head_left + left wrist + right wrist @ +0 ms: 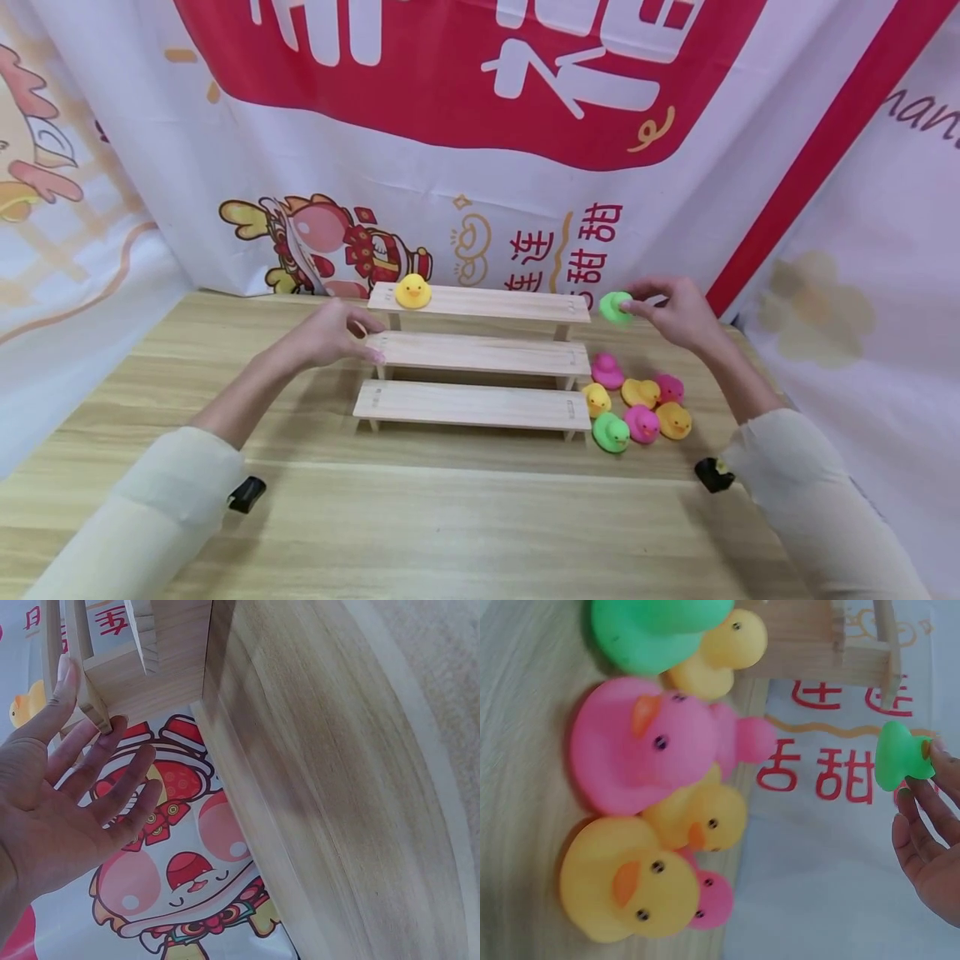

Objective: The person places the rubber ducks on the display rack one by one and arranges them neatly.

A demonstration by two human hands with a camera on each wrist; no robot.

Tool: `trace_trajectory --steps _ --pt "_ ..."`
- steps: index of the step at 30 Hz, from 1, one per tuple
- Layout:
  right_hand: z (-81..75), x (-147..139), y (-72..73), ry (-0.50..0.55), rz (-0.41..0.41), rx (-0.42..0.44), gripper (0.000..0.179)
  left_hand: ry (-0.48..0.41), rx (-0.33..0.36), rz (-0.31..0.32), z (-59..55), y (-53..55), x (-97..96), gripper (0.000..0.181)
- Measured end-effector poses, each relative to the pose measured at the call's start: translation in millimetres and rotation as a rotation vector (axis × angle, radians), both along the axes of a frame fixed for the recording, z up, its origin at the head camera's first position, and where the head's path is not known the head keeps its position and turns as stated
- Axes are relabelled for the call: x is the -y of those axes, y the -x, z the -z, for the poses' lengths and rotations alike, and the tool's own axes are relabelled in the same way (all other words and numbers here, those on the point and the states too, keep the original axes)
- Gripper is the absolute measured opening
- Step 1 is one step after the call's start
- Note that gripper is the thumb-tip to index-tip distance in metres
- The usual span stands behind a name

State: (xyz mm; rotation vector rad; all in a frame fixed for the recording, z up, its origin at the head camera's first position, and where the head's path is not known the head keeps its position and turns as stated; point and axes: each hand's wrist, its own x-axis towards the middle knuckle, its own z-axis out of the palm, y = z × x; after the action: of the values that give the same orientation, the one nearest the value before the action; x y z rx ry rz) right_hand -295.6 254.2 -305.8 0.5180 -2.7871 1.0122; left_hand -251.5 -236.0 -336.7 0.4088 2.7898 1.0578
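Past the right end of the wooden three-step shelf (480,351), my right hand (678,312) pinches a green rubber duck (615,307) between thumb and fingers, up in the air. The right wrist view shows the duck (900,757) held at its head, with its base facing the shelf. My left hand (333,332) grips the left end of the middle step; in the left wrist view the thumb lies on one side of the board (91,701) and fingertips on the other. A yellow rubber duck (413,291) sits upright near the left end of the top step.
Several rubber ducks crowd the table (450,525) right of the shelf, among them a green duck (611,432), a pink duck (642,423) and an orange-yellow duck (673,420). A printed cloth (420,125) hangs close behind the shelf.
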Motion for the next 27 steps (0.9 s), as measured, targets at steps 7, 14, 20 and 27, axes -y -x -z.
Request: trace_trajectory --steps 7,14,20,27 --pt "-9.4 15.3 -1.4 0.067 -0.033 -0.052 0.031 0.016 -0.011 0.017 0.4 -0.4 -0.8 0.047" --pt "-18.5 32.4 -2.5 0.113 -0.047 -0.064 0.032 0.012 -0.016 0.018 -0.9 -1.1 -0.4 0.046" --pt "-18.1 42.6 0.8 0.143 -0.072 -0.069 0.029 0.019 -0.034 0.027 -3.5 -2.7 -0.3 0.045" --pt "-17.2 57.8 1.0 0.175 -0.109 -0.031 0.030 0.016 -0.019 0.028 -0.5 -1.2 1.1 0.047"
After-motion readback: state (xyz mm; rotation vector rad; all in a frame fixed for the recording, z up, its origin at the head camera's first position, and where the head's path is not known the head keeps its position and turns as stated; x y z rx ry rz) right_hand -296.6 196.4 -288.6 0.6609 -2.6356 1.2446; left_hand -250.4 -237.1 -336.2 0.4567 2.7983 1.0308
